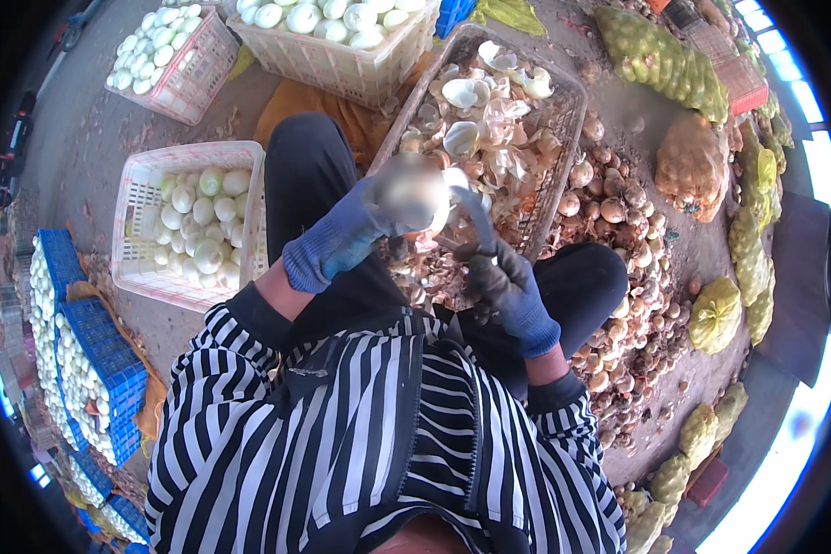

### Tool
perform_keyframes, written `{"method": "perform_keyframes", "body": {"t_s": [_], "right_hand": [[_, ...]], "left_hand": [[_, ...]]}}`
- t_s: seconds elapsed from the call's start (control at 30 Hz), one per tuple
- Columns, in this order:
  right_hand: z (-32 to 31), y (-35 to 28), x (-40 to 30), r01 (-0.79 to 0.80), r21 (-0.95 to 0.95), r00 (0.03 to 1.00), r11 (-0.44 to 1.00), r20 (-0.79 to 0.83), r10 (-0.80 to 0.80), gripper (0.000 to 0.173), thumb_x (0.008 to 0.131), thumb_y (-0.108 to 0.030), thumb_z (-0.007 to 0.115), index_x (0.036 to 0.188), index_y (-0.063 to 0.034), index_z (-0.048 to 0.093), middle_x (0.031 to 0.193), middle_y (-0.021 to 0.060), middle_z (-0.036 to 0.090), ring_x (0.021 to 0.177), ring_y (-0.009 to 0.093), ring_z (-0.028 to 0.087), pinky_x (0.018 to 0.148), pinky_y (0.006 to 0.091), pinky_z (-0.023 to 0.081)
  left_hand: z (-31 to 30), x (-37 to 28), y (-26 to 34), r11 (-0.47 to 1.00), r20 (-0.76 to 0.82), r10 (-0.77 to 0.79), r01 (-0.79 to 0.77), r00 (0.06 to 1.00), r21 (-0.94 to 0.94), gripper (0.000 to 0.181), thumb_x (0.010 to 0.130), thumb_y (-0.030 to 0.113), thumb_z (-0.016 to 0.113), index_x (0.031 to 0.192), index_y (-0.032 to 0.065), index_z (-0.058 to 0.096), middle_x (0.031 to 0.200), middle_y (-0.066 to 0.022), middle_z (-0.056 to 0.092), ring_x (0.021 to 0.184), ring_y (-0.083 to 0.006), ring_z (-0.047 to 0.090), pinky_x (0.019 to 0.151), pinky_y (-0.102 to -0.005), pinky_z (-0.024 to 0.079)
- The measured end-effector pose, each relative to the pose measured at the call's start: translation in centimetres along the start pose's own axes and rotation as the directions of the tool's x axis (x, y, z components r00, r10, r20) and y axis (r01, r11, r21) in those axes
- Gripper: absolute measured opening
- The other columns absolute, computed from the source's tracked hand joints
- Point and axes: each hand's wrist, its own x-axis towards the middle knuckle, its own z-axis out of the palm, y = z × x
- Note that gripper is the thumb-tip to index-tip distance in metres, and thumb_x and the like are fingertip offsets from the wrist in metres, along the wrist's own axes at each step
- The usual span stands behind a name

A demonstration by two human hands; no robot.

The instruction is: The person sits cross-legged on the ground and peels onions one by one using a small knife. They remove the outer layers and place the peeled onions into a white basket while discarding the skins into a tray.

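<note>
Both hands wear blue knit gloves with dark, soiled palms. My left hand (367,221) holds a blurred, pale onion (410,190) up over the near left corner of a crate of peelings. In my right hand (502,280) is a knife, its grey curved blade (476,211) pointing up toward the onion. A whitish, peel-like piece (455,179) shows between the onion and the blade; whether it is attached cannot be told. Beneath and beyond the hands, the plastic crate (573,131) holds onion skins and white outer layers (461,138).
A white plastic basket (121,228) of peeled onions stands at left, with more full baskets (318,66) beyond. Unpeeled onions (613,208) lie heaped at right, near mesh sacks (692,163). Blue crates (124,395) of peeled onions stand at lower left.
</note>
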Motion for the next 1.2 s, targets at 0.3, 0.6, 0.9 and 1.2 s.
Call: {"method": "perform_keyframes", "body": {"t_s": [0.3,0.6,0.9,1.2], "right_hand": [[1.8,-0.5,3.4,0.212,0.066,0.931,0.975,-0.318,-0.181,0.040,0.093,-0.028,0.072,0.120,-0.0031,0.058,0.067,-0.0017,0.056,0.052,0.007,0.053,0.047,0.0214,0.046],[0.8,0.5,5.8,0.374,0.141,0.808,0.917,-0.536,-0.247,0.026,0.089,-0.020,0.078,0.099,-0.0052,0.059,0.071,0.0007,0.064,0.050,0.007,0.058,0.043,0.0245,0.047],[1.4,0.4,3.5,0.308,-0.122,0.873,0.944,-0.359,-0.331,0.031,0.095,-0.027,0.070,0.108,-0.0007,0.062,0.078,0.0010,0.062,0.054,0.005,0.050,0.050,0.0207,0.042],[3.6,1.2,3.9,0.374,-0.874,0.634,0.310,-0.003,-0.773,0.040,0.086,-0.006,0.068,0.125,-0.0056,0.059,0.107,0.0172,0.063,0.089,0.035,0.065,0.072,0.0421,0.054]], "left_hand": [[1.3,0.6,-0.3,0.907,0.168,0.010,-0.080,0.986,0.414,0.086,0.072,0.036,0.090,0.140,0.0027,0.049,0.133,-0.0083,0.054,0.121,-0.0194,0.055,0.109,-0.0332,0.042],[0.9,0.1,-1.3,0.991,0.032,0.055,-0.051,0.998,-0.122,0.074,0.078,0.013,0.081,0.142,0.0028,0.046,0.131,-0.0094,0.057,0.120,-0.0208,0.058,0.105,-0.0336,0.047],[0.0,0.1,-1.9,0.928,0.101,0.125,-0.081,0.987,-0.363,0.078,0.081,0.014,0.079,0.148,0.0020,0.041,0.141,-0.0104,0.053,0.129,-0.0202,0.052,0.109,-0.0314,0.042],[-1.0,0.1,-2.9,0.994,0.102,0.104,-0.102,0.989,-0.026,0.080,0.082,0.010,0.079,0.150,0.0056,0.036,0.140,-0.0084,0.051,0.129,-0.0186,0.050,0.108,-0.0299,0.042]]}}
